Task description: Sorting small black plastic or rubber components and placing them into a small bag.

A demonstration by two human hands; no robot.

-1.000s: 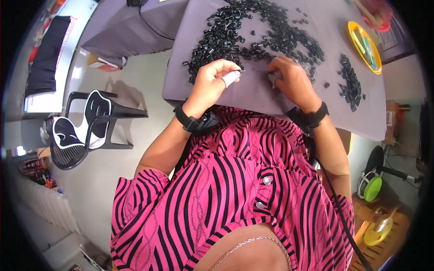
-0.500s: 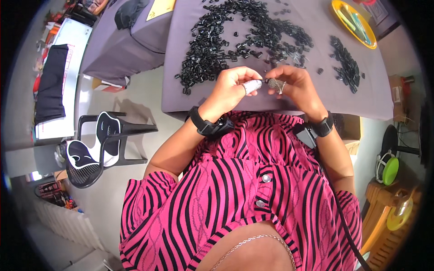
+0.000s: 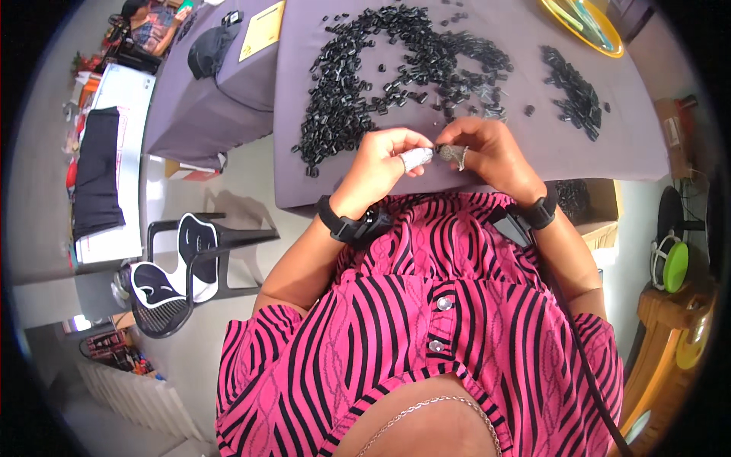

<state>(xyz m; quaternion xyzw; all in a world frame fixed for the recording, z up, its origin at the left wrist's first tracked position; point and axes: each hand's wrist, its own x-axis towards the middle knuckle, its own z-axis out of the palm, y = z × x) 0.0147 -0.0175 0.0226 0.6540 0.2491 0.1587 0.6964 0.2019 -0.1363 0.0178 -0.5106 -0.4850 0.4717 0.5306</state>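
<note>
Over the near edge of the table, my left hand (image 3: 381, 164) and my right hand (image 3: 495, 158) meet fingertip to fingertip. Both are closed in a pinch, with a small black piece (image 3: 437, 149) between them, mostly covered by the fingers. My left thumb wears a whitish wrap (image 3: 416, 158); a greyish wrap (image 3: 452, 154) covers my right thumb. Just beyond the hands spreads a large pile of small black plastic pieces (image 3: 331, 99), with some clear bits (image 3: 491, 109) at its right side. A smaller heap of black pieces (image 3: 572, 91) lies farther right.
A yellow plate (image 3: 611, 47) holding long pale strips sits at the far right of the grey-covered table (image 3: 525, 148). At left are a black cap (image 3: 212, 52), a yellow envelope (image 3: 263, 32) and a black chair (image 3: 202, 259). An open cardboard box (image 3: 601, 204) stands below the right edge.
The view has shifted slightly, bringing a person at the far left into sight. Both hands keep their pinch at the same small piece, with only slight finger movement.
</note>
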